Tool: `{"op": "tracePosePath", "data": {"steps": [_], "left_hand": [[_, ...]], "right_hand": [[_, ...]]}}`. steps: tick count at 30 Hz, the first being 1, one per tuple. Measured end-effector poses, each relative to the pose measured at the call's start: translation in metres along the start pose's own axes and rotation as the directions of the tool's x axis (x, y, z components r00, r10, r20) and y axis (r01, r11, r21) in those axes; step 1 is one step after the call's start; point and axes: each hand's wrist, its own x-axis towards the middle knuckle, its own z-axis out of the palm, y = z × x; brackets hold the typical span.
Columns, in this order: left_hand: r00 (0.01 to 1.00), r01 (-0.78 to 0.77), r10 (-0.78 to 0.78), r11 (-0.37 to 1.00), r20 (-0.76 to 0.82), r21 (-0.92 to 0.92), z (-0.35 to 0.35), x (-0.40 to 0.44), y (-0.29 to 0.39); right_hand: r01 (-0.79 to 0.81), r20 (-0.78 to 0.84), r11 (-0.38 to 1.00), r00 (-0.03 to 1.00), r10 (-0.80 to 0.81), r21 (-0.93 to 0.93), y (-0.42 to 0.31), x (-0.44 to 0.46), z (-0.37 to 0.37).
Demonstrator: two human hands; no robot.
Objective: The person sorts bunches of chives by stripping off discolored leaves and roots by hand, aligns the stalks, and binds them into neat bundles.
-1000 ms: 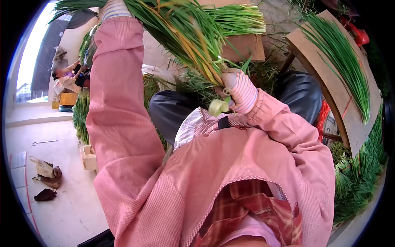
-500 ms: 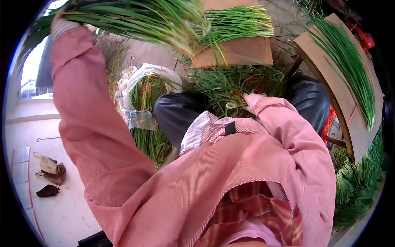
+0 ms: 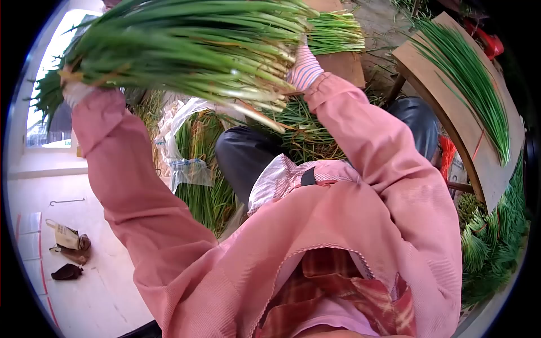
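Observation:
A large bunch of long green leaves with pale stem ends, which look like Chinese chives (image 3: 191,50), is held up across the top of the view, partly blurred. My left hand (image 3: 76,90) grips its leafy end at the far left, the fingers mostly covered by leaves. At the pale stem ends is my right hand (image 3: 304,66) in a striped glove, closed against them, its fingertips hidden. Behind the bunch, another pile of chives (image 3: 336,32) lies on a brown board (image 3: 345,66). Loose leaf trimmings (image 3: 313,132) lie on my lap below.
A curved wooden board (image 3: 451,96) on my right bears a spread of chives (image 3: 470,84). More greens (image 3: 490,259) lie below it. On my left stands a clear plastic bag (image 3: 189,169) with leaves. A dark bag (image 3: 73,248) rests on the pale floor (image 3: 107,276).
My right hand has risen from the trimmings on my lap to the stem ends of the held bunch. The bunch has shifted right and lower, covering part of the pile behind.

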Motion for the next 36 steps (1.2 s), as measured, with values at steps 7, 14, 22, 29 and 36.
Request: {"op": "tracePosePath", "data": {"steps": [7,14,22,29,36], "left_hand": [[0.991,0.064,-0.054,0.994,-0.121,0.084,-0.038,0.002,0.004],[0.97,-0.164,0.195,0.965,-0.147,0.203,-0.009,-0.039,0.037],[0.997,0.08,-0.08,0.995,-0.002,-0.066,0.003,-0.016,-0.059],[0.89,0.455,-0.405,0.831,0.21,-0.321,0.062,0.008,-0.217],[0.746,0.423,-0.652,0.619,-0.133,-0.661,0.117,-0.057,-0.415]], "right_hand": [[0.172,0.163,0.729,0.983,-0.083,-0.663,0.052,0.011,-0.081],[0.132,0.028,-0.764,0.989,0.147,-0.631,0.013,-0.009,-0.218],[0.157,-0.189,-0.841,0.938,0.291,-0.518,-0.044,-0.057,-0.18],[0.16,-0.022,-0.505,0.942,0.335,-0.848,-0.053,-0.116,-0.178],[0.146,0.117,-0.4,0.989,0.095,-0.905,-0.068,-0.158,-0.148]]}}
